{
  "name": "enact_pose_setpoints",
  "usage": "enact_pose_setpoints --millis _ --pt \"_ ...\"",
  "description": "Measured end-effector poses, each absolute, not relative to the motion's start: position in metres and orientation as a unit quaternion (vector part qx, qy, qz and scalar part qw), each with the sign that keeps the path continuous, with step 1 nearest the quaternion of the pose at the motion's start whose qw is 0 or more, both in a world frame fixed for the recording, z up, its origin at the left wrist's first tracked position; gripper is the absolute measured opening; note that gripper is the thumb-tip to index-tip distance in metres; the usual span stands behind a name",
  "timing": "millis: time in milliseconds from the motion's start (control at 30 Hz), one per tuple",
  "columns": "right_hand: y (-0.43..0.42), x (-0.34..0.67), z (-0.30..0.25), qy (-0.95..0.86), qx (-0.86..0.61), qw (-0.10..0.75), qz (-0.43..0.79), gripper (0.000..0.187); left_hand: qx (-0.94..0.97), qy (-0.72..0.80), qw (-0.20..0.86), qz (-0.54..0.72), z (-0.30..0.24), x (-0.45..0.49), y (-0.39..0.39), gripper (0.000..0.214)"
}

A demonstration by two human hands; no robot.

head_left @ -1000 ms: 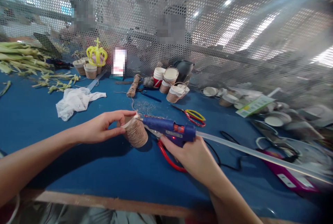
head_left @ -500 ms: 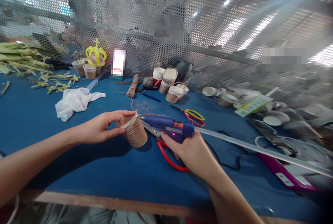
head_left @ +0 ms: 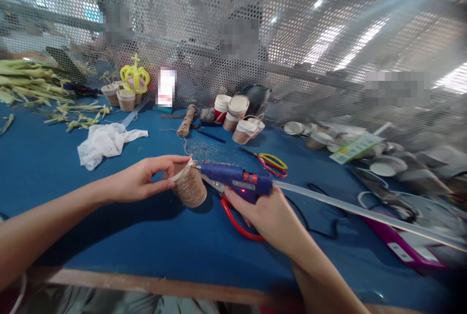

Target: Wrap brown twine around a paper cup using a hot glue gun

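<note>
My left hand [head_left: 151, 177] pinches the rim of a twine-wrapped paper cup [head_left: 191, 188], which is tilted over the blue table. In my right hand [head_left: 270, 212] is a blue hot glue gun [head_left: 233, 177] with a small red light on. Its nozzle meets the cup near the rim, close to my left fingertips. A long clear glue stick [head_left: 328, 201] sticks out of the back of the gun. Beneath the gun lie red-handled scissors [head_left: 237, 224], partly hidden by it. From the cup's rim a strand of twine runs back to a twine roll [head_left: 187, 120].
Yellow-and-red-handled scissors [head_left: 270, 163] lie beyond the gun. Several paper cups [head_left: 244, 131] stand at the back. Crumpled white cloth [head_left: 104, 144] and a yellow crown [head_left: 134, 78] are on the left. A purple power strip [head_left: 397, 243] and cluttered cups occupy the right. Perforated metal mesh [head_left: 197, 27] rises behind.
The glue gun's nozzle has shifted very slightly down and left against the cup's rim. My left hand and the cup have hardly moved.
</note>
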State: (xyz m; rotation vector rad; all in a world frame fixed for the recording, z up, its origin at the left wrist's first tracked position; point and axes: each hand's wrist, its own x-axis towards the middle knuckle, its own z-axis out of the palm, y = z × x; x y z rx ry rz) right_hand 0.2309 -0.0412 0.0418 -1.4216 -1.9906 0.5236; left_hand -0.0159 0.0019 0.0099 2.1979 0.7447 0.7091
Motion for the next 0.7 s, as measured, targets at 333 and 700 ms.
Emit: enact_pose_setpoints --millis 333,700 --pt "-0.0432 0.2303 0.0415 -0.743 -0.556 0.308 0.209 0.025 0.846 0.290 0.354 0.273 0.0105 -0.0154 0.0018 0.018" --pt "-0.0446 0.2275 0.0433 -0.766 -0.532 0.324 0.155 0.019 0.843 0.288 0.361 0.276 0.0114 -0.0151 0.0005 0.019"
